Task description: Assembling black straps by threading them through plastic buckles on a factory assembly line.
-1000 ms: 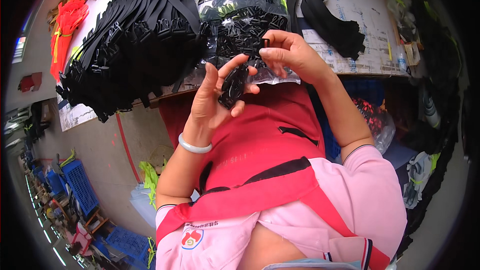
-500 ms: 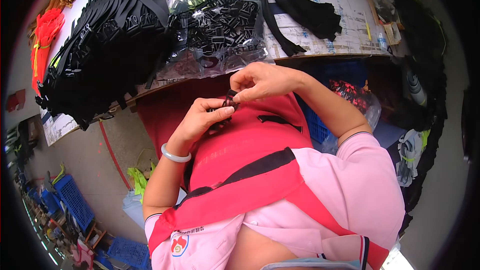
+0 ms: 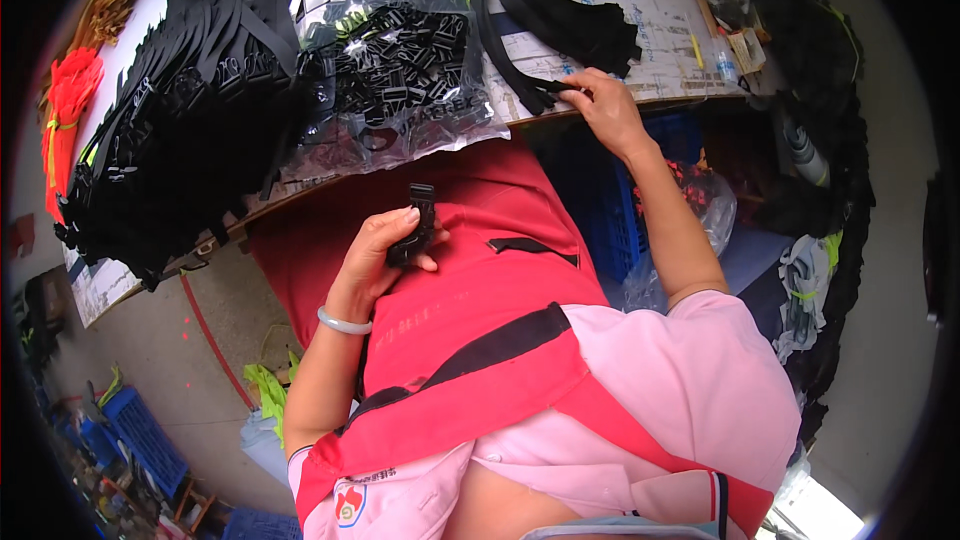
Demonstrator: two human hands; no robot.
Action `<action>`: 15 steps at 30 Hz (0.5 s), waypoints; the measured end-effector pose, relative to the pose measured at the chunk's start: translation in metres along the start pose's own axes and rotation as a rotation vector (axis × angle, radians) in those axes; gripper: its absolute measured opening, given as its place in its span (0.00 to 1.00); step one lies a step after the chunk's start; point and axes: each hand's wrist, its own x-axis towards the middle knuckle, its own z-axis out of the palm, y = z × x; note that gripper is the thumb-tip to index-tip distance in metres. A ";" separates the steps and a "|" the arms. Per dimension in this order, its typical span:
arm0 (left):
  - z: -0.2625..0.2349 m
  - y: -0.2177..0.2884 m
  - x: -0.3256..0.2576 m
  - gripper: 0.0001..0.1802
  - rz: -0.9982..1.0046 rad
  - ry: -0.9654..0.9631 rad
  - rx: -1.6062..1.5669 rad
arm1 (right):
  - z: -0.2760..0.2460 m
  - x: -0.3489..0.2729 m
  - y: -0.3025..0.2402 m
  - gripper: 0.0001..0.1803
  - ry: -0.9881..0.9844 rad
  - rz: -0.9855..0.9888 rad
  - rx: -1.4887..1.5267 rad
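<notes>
My left hand (image 3: 372, 248) is closed around black plastic buckles (image 3: 422, 202) in front of the red apron; one sticks up past the thumb, and the fingers partly hide the others. Out to the right, at the table's front edge, my right hand (image 3: 608, 112) pinches the end of a black webbing strap (image 3: 530, 90). More black straps (image 3: 575, 20) lie in a curved bundle just beyond that hand. Between the hands and farther back, a clear plastic bag (image 3: 340, 155) lies open, full of loose black buckles (image 3: 400, 55).
A heap of black straps with buckles (image 3: 190, 130) hangs over the table's front edge at left, beside a red bundle (image 3: 72, 105). Below the table on the right are a blue crate (image 3: 625, 240) and a plastic bag with red pieces (image 3: 705, 195). A blue basket (image 3: 148, 435) stands at lower left.
My hands have parted. The right one moved away from the left, out to the strap on the table, and took its end. The left stays near the apron with the buckles.
</notes>
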 end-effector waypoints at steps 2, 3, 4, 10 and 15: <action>-0.007 -0.003 0.008 0.15 0.014 -0.092 -0.048 | 0.002 0.002 -0.008 0.09 0.197 0.137 0.168; -0.006 -0.001 0.010 0.15 0.015 -0.088 -0.048 | -0.003 0.003 -0.022 0.09 0.152 0.277 0.396; -0.003 0.002 0.011 0.14 0.019 -0.072 -0.058 | -0.003 0.003 -0.032 0.09 0.150 0.275 0.398; 0.011 0.016 0.024 0.15 0.042 -0.156 -0.038 | 0.002 -0.001 -0.043 0.08 0.172 -0.110 0.300; 0.021 0.007 0.022 0.13 -0.001 -0.204 -0.218 | 0.005 -0.003 -0.049 0.08 0.134 0.087 0.639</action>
